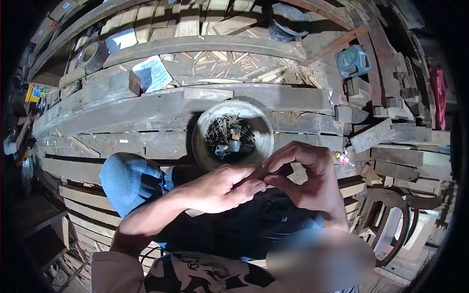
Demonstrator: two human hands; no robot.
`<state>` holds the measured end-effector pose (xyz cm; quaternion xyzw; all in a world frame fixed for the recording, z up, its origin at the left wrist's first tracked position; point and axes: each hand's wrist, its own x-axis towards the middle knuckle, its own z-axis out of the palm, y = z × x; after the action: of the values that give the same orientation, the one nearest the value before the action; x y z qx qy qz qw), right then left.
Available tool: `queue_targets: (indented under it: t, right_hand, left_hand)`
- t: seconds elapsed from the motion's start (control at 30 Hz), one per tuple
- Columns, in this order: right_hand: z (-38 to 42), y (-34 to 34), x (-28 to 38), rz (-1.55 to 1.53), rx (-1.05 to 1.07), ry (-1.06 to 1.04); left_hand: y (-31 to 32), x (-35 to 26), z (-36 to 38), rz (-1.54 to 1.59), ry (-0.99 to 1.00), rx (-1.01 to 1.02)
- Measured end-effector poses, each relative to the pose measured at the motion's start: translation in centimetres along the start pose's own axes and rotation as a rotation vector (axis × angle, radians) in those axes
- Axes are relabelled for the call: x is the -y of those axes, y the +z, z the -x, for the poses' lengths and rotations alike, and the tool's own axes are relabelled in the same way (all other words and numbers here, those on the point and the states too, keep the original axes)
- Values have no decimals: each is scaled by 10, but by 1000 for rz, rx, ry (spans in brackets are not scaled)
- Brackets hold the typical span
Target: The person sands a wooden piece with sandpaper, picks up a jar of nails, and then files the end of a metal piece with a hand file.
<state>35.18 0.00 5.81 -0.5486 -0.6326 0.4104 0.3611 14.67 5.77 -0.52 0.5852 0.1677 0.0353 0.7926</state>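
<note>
My left hand [222, 189] is closed around a small, flat brown piece [259, 174] that looks like wood, its thumb lying along it. My right hand [310, 173] pinches the far end of the same piece between thumb and curled fingers. Fingers cover much of it, so its full shape is hidden. Just beyond the hands stands a round whitish bucket [265, 122]. Inside it lie many thin dark pieces like nails [222, 128] and a few small blocky metallic items [235, 145].
Planks and beams surround me. Wood offcuts [229, 63] and a written sheet of paper [151, 73] lie beyond the bucket. A dark bucket [288, 23] and a blue-grey jug [352, 62] stand farther off. At left is a roll of tape [93, 56]; a curved wooden frame [391, 215] is at right.
</note>
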Motion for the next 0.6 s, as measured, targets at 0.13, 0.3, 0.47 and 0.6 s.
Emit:
queue_targets:
  t: [0.13,0.3,0.47,0.6]
  right_hand:
    - [0,-5,-5,11,66,-58]
    - [2,-2,-8,-48,54,36]
    - [6,-1,3,-134,-5,253]
    - [7,3,6,-186,-49,349]
  left_hand:
    - [0,-2,0,-23,-7,-1]
    - [1,3,-1,-7,14,5]
    - [0,-2,1,-60,28,-50]
    - [2,-5,1,-120,35,-67]
